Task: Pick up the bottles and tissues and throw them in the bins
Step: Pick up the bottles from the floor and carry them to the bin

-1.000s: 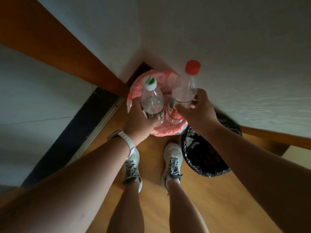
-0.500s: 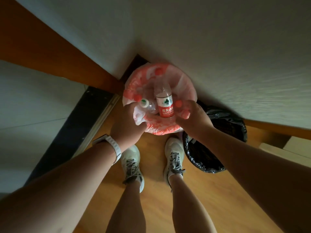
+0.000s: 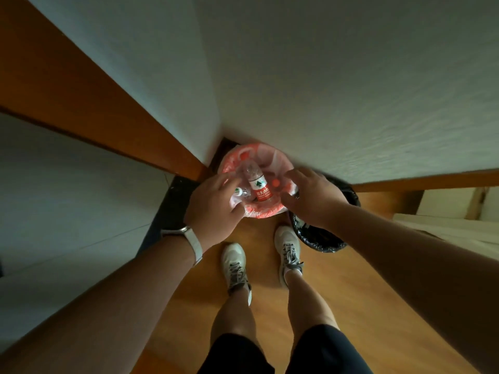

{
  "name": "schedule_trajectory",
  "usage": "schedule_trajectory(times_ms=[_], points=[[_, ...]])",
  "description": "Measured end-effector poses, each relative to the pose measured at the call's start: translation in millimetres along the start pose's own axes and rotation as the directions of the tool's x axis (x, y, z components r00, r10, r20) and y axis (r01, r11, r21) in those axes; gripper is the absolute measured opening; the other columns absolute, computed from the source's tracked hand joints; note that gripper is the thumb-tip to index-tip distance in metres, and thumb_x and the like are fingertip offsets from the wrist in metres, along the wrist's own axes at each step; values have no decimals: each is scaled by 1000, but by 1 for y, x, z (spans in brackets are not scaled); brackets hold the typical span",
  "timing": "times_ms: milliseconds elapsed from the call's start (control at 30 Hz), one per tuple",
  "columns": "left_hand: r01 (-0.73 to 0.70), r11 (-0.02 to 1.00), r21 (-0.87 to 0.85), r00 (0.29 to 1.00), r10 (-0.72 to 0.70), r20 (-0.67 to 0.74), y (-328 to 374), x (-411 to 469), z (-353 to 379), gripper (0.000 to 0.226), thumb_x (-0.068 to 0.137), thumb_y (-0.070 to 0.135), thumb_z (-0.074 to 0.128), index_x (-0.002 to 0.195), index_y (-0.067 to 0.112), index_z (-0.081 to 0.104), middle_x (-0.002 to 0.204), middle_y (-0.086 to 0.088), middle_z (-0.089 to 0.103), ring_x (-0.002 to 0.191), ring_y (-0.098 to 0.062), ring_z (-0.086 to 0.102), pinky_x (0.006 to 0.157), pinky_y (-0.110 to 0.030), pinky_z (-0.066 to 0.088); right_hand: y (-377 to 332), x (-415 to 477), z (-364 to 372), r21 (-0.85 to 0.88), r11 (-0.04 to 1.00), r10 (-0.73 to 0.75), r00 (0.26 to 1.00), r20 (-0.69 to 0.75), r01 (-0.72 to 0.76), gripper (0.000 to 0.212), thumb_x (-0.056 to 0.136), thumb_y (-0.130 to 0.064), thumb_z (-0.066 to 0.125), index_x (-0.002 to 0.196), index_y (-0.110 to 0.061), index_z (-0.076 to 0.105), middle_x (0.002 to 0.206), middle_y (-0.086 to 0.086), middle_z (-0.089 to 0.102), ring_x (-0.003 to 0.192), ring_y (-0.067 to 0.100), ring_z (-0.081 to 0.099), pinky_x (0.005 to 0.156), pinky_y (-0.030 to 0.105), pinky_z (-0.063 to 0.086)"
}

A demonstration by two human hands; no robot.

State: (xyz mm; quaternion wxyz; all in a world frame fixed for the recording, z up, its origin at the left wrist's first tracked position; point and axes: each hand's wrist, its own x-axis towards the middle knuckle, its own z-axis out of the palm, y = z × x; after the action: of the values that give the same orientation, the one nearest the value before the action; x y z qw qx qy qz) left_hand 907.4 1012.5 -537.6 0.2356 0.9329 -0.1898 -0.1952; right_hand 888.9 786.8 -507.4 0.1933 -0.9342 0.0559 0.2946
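Note:
A bin with a pink-and-white liner (image 3: 263, 213) stands in the wall corner. Inside it lies a clear bottle with a red label (image 3: 258, 186), and a second clear bottle with a white cap (image 3: 241, 192) lies at its left. My left hand (image 3: 216, 203) hovers over the bin's left rim, fingers loosely spread, holding nothing. My right hand (image 3: 310, 197) hangs over the right rim, fingers relaxed and empty. A second bin with a black liner (image 3: 321, 238) stands to the right, partly hidden under my right forearm. No tissues show.
White walls (image 3: 324, 90) meet just behind the bins. My two feet in white sneakers (image 3: 235, 263) stand on the wooden floor (image 3: 364, 292) in front of the bins. A dark strip (image 3: 159, 220) runs along the floor at left. Pale boards (image 3: 459, 211) lie at far right.
Both hands held bottles above the pink bin one second ago. The bottles dropped into the bin, and both hands have opened and lifted slightly away from it.

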Motion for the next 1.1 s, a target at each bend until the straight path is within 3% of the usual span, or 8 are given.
schedule_trajectory(times_ms=[167,300,500,600,767,1100], points=[[-22,998,64,999,25,-42,47,-45,-63,46,88,32,65,131,17,55,135,-4,54,125,-23,48,99,-34,40,-39,-65,-52,-115,991,-68,996,-53,61,50,93,-47,49,138,-27,45,140,-1,47,125,25,47,97,41,42],[-65,992,111,994,75,-85,73,-79,-105,45,89,35,63,129,17,57,132,-6,56,123,-26,50,98,-40,42,-60,-118,-82,-160,986,-66,994,-90,51,51,93,-52,46,139,-29,45,142,-2,45,130,23,42,103,41,39],[-66,987,147,993,79,-90,106,-100,-150,47,84,37,61,126,17,58,128,-6,58,116,-30,53,92,-42,44,-72,-186,-109,-210,978,-26,990,-137,-4,55,91,-60,30,131,-28,49,132,-1,51,122,24,47,98,41,43],[-166,969,183,980,182,-76,134,-107,-168,45,82,35,63,124,17,59,127,-10,58,117,-32,52,97,-43,42,-70,-226,-124,-183,982,16,978,-206,-55,68,84,-66,17,132,-28,49,132,-1,51,125,23,46,99,40,40],[-306,914,265,947,321,-14,187,-118,-184,50,81,45,50,124,20,59,133,-9,56,120,-31,51,99,-47,42,-49,-285,-141,-180,974,70,942,-327,-135,55,93,-59,37,137,-27,44,138,-2,48,129,23,42,104,40,38],[-535,765,358,828,559,40,338,-139,-169,58,85,48,45,135,20,53,143,-11,50,132,-30,43,106,-46,34,30,-413,-167,-107,959,175,841,-511,-264,58,93,-59,33,140,-27,40,145,-1,43,136,25,36,108,42,36]])
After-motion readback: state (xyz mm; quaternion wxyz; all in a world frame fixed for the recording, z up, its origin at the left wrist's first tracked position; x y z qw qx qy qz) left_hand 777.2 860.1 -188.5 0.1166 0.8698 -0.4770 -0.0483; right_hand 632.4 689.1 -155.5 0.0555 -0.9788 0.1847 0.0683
